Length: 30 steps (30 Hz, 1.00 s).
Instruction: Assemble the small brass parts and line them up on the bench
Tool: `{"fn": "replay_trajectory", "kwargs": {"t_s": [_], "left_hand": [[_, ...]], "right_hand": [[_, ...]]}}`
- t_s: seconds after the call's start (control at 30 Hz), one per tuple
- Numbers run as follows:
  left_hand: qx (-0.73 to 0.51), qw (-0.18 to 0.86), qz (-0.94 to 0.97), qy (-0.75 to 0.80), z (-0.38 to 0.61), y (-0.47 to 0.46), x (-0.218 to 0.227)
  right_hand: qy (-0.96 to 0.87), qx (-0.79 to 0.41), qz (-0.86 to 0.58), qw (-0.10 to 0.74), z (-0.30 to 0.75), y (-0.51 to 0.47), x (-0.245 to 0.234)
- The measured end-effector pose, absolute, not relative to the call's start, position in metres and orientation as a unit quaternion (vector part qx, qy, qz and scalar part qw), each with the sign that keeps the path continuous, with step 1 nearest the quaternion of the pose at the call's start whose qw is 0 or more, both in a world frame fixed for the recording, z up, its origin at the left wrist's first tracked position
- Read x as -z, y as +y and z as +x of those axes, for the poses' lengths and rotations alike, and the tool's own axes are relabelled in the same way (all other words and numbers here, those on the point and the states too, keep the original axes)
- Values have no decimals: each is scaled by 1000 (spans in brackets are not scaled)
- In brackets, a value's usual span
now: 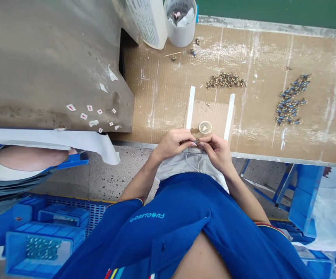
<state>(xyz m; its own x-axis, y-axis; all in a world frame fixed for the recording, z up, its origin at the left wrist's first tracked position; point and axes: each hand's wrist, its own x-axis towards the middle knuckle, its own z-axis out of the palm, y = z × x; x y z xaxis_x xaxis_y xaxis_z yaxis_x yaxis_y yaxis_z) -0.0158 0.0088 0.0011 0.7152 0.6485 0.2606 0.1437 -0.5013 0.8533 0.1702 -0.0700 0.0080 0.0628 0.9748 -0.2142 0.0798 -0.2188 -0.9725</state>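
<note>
Fingertips (pixel 191 143) of both hands are pinching a small brass part (pixel 197 142) just over the bench edge, closing almost fully around it and hiding most of its shape. The left hand (pixel 172 145) and right hand (pixel 216 152) are meeting side by side, with both wrists angling inward above the grey shorts (pixel 182 164) and the sleeves of a blue shirt (pixel 179 228) showing behind them. Just beyond the fingers, a round tape ring (pixel 205 127) is lying on a cardboard pad (pixel 211 116), with a small brass piece lying across it. White tape strips (pixel 190 107) are flanking the pad. Farther along the bench (pixel 272 54), a pile of brass fittings (pixel 225 80) is sitting straight ahead, and a longer pile of blue-and-brass parts (pixel 290 104) is lying off to the right. A plastic cup (pixel 180 29) holding scraps is standing at the far edge. A grey metal surface (pixel 40 58) dotted with small labels (pixel 89 112) is filling the left side, and blue crates (pixel 43 248) are sitting on the floor at lower left.
</note>
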Motion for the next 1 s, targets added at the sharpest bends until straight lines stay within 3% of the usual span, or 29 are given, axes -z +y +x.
{"fn": "replay_trajectory", "kwargs": {"t_s": [0.47,0.77,1.0], "left_hand": [[-246,426,830,261,-13,5,1],[-230,439,826,269,-14,4,0],[-181,513,780,311,-34,2,-28]], "right_hand": [[-581,-454,-560,378,174,-64,-8],[-576,-428,-564,408,172,-69,-1],[-509,-506,-559,415,176,-74,-3]]}}
